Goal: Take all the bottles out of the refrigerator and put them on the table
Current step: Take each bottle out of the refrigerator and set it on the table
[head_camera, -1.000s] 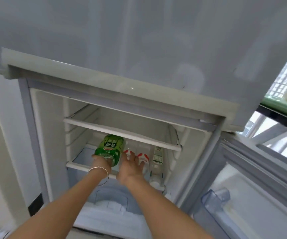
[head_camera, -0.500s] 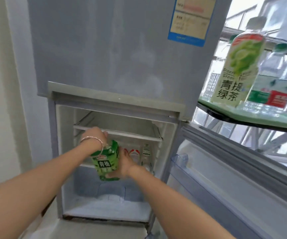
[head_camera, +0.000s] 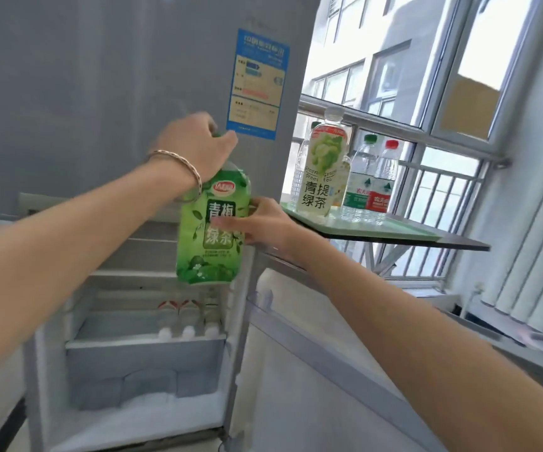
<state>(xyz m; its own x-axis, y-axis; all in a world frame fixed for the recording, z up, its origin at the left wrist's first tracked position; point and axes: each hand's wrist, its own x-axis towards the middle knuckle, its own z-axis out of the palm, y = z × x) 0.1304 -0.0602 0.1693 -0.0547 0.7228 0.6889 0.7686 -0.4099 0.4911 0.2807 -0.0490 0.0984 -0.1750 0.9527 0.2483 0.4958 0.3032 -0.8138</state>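
A large green tea bottle (head_camera: 209, 230) hangs upright in the air in front of the refrigerator (head_camera: 107, 93). My left hand (head_camera: 195, 145) grips its neck from above. My right hand (head_camera: 257, 223) holds its right side at label height. Three small bottles (head_camera: 186, 316) with white caps lie on a shelf in the open lower compartment. To the right, on the table (head_camera: 403, 234), stand a tall pale green tea bottle (head_camera: 324, 171) and water bottles with a green cap (head_camera: 359, 181) and a red cap (head_camera: 384, 177).
The open refrigerator door (head_camera: 328, 370) swings out at lower right, below the table. A blue and yellow label (head_camera: 257, 83) is stuck on the upper door. Windows with a railing (head_camera: 443, 197) lie behind the table, and a white radiator (head_camera: 524, 272) stands at right.
The green tea bottle has come out of the lower compartment and risen up and to the right, towards the table. Both hands moved with it. The view has lifted.
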